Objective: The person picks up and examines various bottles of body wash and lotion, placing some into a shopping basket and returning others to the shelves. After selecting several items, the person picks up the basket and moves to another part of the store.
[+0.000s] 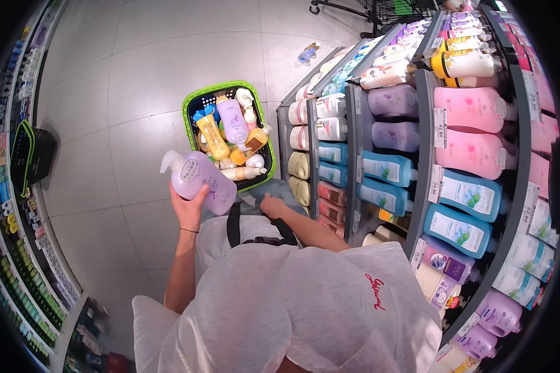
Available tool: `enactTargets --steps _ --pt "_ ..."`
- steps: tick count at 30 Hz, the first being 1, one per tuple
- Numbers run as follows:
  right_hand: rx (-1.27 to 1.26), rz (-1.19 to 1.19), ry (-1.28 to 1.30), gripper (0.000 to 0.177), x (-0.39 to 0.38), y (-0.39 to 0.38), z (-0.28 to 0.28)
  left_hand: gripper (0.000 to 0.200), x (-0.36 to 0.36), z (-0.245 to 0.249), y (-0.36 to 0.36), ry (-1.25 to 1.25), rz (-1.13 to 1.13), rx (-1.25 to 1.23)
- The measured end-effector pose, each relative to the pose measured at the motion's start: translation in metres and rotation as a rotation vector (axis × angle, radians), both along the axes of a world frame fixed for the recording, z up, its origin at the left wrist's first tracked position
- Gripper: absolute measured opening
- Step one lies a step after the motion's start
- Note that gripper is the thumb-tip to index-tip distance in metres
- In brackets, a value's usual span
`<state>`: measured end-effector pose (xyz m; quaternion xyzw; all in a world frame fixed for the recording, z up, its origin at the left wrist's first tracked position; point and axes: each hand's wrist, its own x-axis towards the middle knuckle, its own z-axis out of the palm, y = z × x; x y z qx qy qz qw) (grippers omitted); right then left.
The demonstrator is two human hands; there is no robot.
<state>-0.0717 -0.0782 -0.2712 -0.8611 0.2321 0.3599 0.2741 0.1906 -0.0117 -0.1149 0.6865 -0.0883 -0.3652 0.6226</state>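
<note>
My left hand [189, 204] is closed around a lilac pump bottle [213, 191] with a white pump head, held tilted to the left of the basket's near edge. Behind it on the floor stands a black shopping basket with a bright green rim [185, 107]. Inside lie another lilac bottle [233, 121], a yellow bottle [214, 138], an amber pump bottle [255, 140] and several white and cream bottles. My right hand [272, 206] is low by my leg, near the basket's front right corner; its fingers are mostly hidden, and no item shows in it.
Shelves on the right hold rows of pink bottles [470, 109], blue bottles [457, 231] and purple bottles [395, 135], with price tags along the grey edges. More stocked shelves [28, 273] and a black basket with a green rim [23, 158] line the left. A shopping cart [404, 9] stands at the back.
</note>
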Motion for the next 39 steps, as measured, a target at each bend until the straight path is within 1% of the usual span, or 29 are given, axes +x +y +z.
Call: enactTargets --steps 2,3,5,6,8,9,11,12,13,15,17,18,19,20,21,22,23,24,26,30,32,36,39 --pt "-0.017 -0.216 0.074 0.019 0.003 0.002 -0.006 0.059 0.001 -0.001 0.003 -0.011 0.009 -0.004" --pt "-0.01 -0.218 0.077 0.019 0.003 0.003 -0.004 0.059 0.001 -0.001 0.005 -0.01 0.006 0.003" --pt "-0.007 -0.111 0.112 0.019 0.006 0.001 -0.001 0.06 0.003 0.001 0.007 -0.026 -0.005 0.004" --pt "-0.006 -0.114 0.112 0.019 0.008 -0.003 0.002 0.06 0.004 0.001 0.008 -0.026 -0.008 0.006" --pt "0.24 0.037 0.169 0.023 0.014 -0.014 0.006 0.06 0.005 0.002 0.009 0.008 -0.01 -0.01" --pt "0.241 0.034 0.167 0.023 0.01 -0.02 -0.003 0.06 0.005 0.002 0.01 0.007 -0.013 -0.01" --pt "0.576 -0.139 -0.109 0.028 -0.003 -0.031 -0.021 0.061 0.006 0.002 0.012 -0.009 -0.007 -0.003" --pt "0.598 -0.46 -0.135 0.027 -0.007 -0.037 -0.007 0.061 0.005 0.005 0.012 -0.01 -0.008 -0.004" --pt "0.61 -0.779 -0.163 0.027 -0.012 -0.046 0.012 0.062 0.004 0.009 0.01 -0.007 0.002 0.003" --pt "0.316 -1.093 -0.434 0.023 -0.042 -0.061 0.007 0.063 0.003 0.015 0.008 -0.016 0.012 0.011" --pt "0.026 -1.232 -0.435 0.026 -0.088 -0.063 0.009 0.064 0.003 0.015 0.005 0.027 0.0 -0.013" --pt "-0.077 -1.235 -0.345 0.025 -0.129 -0.053 -0.018 0.064 0.002 0.017 0.003 0.016 -0.014 -0.016" --pt "-0.083 -1.25 -0.239 0.033 -0.16 -0.036 -0.019 0.064 0.001 0.019 -0.001 0.043 -0.025 -0.028" --pt "0.015 -1.239 -0.107 0.032 -0.19 -0.014 -0.029 0.064 0.001 0.023 -0.005 0.067 -0.036 -0.041" --pt "0.128 -1.146 0.05 0.034 -0.202 0.006 -0.014 0.064 0.0 0.027 -0.009 0.048 -0.052 -0.049" --pt "0.729 -1.602 -0.299 0.033 -0.273 0.07 -0.118 0.064 -0.002 0.031 -0.014 0.048 -0.063 -0.067" --pt "0.648 -1.56 -0.221 0.037 -0.237 0.082 -0.05 0.063 -0.001 0.035 -0.017 0.047 -0.076 -0.083" --pt "0.655 -1.645 -0.17 0.037 -0.235 0.102 -0.028 0.063 0.002 0.037 -0.023 0.027 -0.102 -0.085" --pt "0.631 -1.842 -0.106 0.036 -0.233 0.127 -0.008 0.063 -0.001 0.042 -0.028 0.087 -0.119 -0.121" --pt "0.554 -2.164 -0.146 0.036 -0.238 0.143 0.012 0.063 -0.001 0.059 -0.039 -0.015 -0.194 -0.122" --pt "0.527 -2.279 -0.185 0.036 -0.242 0.152 0.017 0.062 -0.001 0.066 -0.045 0.002 -0.24 -0.147" --pt "0.498 -2.412 -0.251 0.036 -0.249 0.165 0.011 0.063 0.001 0.074 -0.055 0.016 -0.311 -0.158" --pt "0.49 -2.486 -0.268 0.036 -0.249 0.173 0.013 0.062 0.004 0.068 -0.058 -0.003 -0.357 -0.149"
